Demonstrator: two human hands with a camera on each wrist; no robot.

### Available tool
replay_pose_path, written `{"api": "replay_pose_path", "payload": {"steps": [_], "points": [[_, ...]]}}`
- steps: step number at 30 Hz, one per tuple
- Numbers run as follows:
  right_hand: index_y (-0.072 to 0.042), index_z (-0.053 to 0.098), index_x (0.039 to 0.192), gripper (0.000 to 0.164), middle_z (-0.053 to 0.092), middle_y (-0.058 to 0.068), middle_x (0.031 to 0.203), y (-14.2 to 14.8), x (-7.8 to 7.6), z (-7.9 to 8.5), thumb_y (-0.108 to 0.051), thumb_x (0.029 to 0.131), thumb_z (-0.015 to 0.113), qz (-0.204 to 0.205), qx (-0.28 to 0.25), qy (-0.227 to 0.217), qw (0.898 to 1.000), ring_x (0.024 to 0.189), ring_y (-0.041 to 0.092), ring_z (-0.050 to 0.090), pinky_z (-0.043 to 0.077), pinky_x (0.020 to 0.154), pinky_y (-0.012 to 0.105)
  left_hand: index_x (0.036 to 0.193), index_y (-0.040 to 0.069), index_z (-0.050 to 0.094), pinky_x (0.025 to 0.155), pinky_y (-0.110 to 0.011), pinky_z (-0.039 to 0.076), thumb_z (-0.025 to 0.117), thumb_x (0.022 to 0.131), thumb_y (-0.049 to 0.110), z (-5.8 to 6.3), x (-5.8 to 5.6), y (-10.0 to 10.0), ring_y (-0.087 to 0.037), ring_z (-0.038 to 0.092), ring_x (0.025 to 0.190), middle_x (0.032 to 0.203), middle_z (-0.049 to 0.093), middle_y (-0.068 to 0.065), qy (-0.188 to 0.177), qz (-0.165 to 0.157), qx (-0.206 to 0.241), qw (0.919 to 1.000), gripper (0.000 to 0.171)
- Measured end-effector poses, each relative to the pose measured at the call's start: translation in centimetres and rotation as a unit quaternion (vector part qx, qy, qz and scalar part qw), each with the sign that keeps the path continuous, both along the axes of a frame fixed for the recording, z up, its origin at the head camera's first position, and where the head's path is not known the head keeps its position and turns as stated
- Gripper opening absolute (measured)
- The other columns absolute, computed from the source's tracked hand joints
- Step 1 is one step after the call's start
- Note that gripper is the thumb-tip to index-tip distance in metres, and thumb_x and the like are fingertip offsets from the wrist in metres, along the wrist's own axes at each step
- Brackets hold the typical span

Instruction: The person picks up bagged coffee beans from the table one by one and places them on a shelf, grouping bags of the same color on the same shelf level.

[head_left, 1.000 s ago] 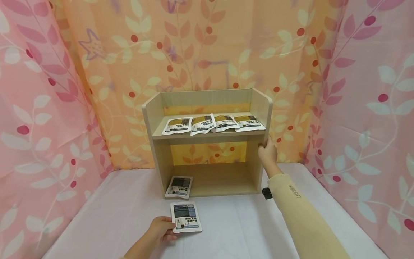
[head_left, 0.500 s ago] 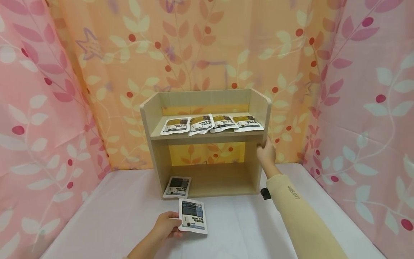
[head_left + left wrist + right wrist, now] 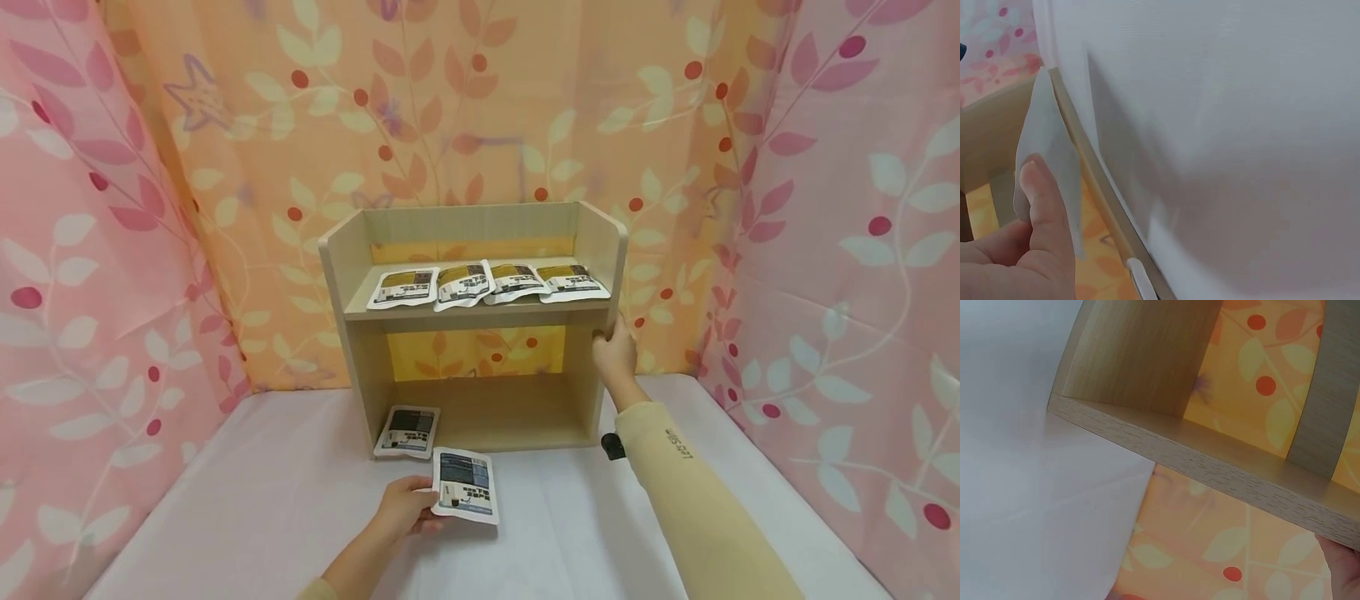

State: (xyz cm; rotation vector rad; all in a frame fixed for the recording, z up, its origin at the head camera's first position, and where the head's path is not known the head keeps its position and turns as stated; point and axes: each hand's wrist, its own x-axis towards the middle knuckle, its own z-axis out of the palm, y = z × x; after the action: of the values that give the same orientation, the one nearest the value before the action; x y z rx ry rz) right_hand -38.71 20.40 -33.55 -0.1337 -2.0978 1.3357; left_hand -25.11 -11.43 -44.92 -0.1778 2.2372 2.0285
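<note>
My left hand [image 3: 402,510] pinches a flat white pouch [image 3: 467,485] with a dark and blue printed label by its left edge. It is held above the white cloth, in front of a small two-tier wooden shelf [image 3: 480,318]. In the left wrist view the thumb [image 3: 1034,181] presses on the pouch's plain side [image 3: 1054,140], and the pouch is seen nearly edge-on. My right hand [image 3: 617,354] grips the shelf's right side panel below the upper board. Only a bit of that hand [image 3: 1341,565] shows in the right wrist view.
Several similar pouches [image 3: 405,287] with yellow and dark labels lie in a row on the upper board. Another dark-labelled pouch [image 3: 407,431] lies at the left of the lower board. Floral curtains [image 3: 450,100] surround the table [image 3: 285,467] at the back and sides.
My left hand has moved right and slightly up toward the shelf with the pouch, which is tilted a little more now. The right hand keeps its place on the panel.
</note>
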Motion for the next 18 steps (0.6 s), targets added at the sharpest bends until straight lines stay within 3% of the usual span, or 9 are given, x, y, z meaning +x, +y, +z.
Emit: {"api": "replay_pose_path", "payload": {"steps": [18], "points": [[-0.001, 0.047, 0.136, 0.045, 0.054, 0.029, 0.13, 0.1, -0.3, -0.1, -0.006, 0.091, 0.05, 0.001, 0.004, 0.009, 1.0, 0.121, 0.046, 0.048, 0.035, 0.101, 0.057, 0.128, -0.024, 0.039, 0.058, -0.024, 0.055, 0.046, 0.096, -0.006, -0.3, -1.7, 2.6, -0.019, 0.068, 0.068, 0.099, 0.066, -0.029, 0.023, 0.0, 0.089, 0.9958, 0.038]]}}
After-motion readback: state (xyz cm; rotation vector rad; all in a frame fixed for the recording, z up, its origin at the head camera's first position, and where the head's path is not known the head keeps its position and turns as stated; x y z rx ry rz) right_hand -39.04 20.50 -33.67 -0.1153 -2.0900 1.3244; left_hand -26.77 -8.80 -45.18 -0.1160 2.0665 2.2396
